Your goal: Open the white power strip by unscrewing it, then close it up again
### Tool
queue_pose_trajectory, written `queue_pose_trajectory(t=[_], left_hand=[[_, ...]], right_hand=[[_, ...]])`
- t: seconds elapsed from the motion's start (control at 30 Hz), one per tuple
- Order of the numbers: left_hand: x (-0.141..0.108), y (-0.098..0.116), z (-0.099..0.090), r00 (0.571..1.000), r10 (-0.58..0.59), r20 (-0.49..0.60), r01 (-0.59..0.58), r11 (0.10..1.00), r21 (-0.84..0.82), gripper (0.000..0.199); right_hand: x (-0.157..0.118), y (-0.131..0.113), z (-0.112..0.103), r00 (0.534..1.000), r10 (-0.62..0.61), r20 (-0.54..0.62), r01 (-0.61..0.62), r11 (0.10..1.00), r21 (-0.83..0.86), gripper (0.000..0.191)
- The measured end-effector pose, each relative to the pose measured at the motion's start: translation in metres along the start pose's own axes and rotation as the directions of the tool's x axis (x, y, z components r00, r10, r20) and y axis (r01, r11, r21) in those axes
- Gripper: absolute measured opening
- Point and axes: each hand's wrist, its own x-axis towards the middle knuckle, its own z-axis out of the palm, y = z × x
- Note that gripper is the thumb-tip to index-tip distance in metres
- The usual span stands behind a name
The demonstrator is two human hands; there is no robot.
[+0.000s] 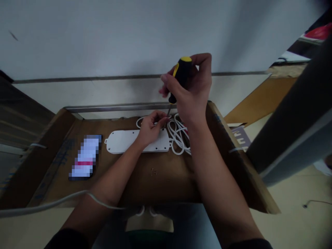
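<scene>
A white power strip [124, 140] lies face down in a shallow brown tray, with screw holes along its edges. My right hand [193, 91] is wrapped around the black and yellow handle of a screwdriver [183, 71], which is tilted with its shaft pointing down at the strip's right end. The thumb and fingers of my left hand [151, 128] pinch low on the shaft, just above the strip's far right corner. Whether a screw is also between those fingertips is hidden. A coiled white cord [177, 136] lies to the right of the strip.
Several small screws [154, 172] lie on the tray floor in front of the strip. A phone [86, 157] with a blurred screen is at the left. Wooden side walls [241, 166] bound the brown tray [109, 186]. A pale cable [52, 205] crosses the front left.
</scene>
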Motion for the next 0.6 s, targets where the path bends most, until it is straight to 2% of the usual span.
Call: queue_pose_trajectory(t=[0.07, 0.17, 0.23, 0.33, 0.43, 0.5, 0.6], left_hand=[[0.000, 0.001, 0.001, 1.000, 0.013, 0.025, -0.012, 0.999, -0.036, 0.046], [0.001, 0.002, 0.002, 1.000, 0.027, -0.002, -0.027, 0.995, -0.099, 0.049], [0.002, 0.002, 0.001, 1.000, 0.018, -0.016, -0.020, 0.990, -0.137, 0.050], [0.003, 0.000, 0.001, 0.999, -0.025, 0.027, 0.030, 0.979, -0.202, 0.050], [0.002, -0.003, 0.002, 0.994, -0.034, 0.101, 0.060, 0.964, -0.261, 0.048], [0.003, -0.004, 0.002, 0.992, -0.010, 0.123, 0.044, 0.959, -0.280, 0.047], [0.003, -0.003, 0.002, 0.991, 0.016, 0.132, 0.020, 0.964, -0.265, 0.044]], right_hand=[[-0.002, -0.004, 0.001, 1.000, -0.010, 0.017, 0.010, 1.000, 0.001, 0.053], [-0.007, -0.010, 0.002, 0.988, 0.014, 0.156, -0.013, 1.000, -0.012, 0.038], [-0.009, -0.009, 0.002, 0.975, 0.041, 0.219, -0.036, 0.999, -0.028, 0.038], [-0.009, -0.003, 0.002, 0.991, -0.011, 0.134, 0.021, 0.997, -0.070, 0.033], [-0.007, 0.001, 0.000, 0.996, -0.082, 0.022, 0.083, 0.996, -0.035, 0.051], [-0.006, 0.000, -0.002, 0.997, -0.059, 0.049, 0.058, 0.998, 0.013, 0.044], [-0.005, -0.004, -0.006, 0.985, 0.015, 0.172, -0.027, 0.998, 0.065, 0.029]])
